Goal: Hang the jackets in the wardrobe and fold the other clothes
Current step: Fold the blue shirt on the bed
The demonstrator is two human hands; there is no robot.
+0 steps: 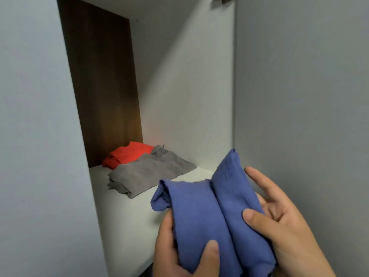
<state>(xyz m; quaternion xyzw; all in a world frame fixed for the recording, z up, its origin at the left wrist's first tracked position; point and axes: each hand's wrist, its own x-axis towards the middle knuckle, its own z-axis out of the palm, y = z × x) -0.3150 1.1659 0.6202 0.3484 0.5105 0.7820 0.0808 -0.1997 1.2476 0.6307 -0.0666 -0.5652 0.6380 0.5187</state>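
A folded blue garment (209,214) is held over the front of a white wardrobe shelf (127,216). My left hand (179,254) grips its near end from below, thumb curled on top. My right hand (283,222) holds its right side, thumb pressing the cloth and fingers spread behind it. Farther back on the shelf lies a folded grey garment (149,170). Behind it, against the back corner, sits a folded red-orange garment (129,154).
The shelf compartment has a dark wooden back panel (103,86), a white side wall (189,96) on the right and a pale panel (40,136) on the left. The wardrobe's front panel (299,86) stands close on the right.
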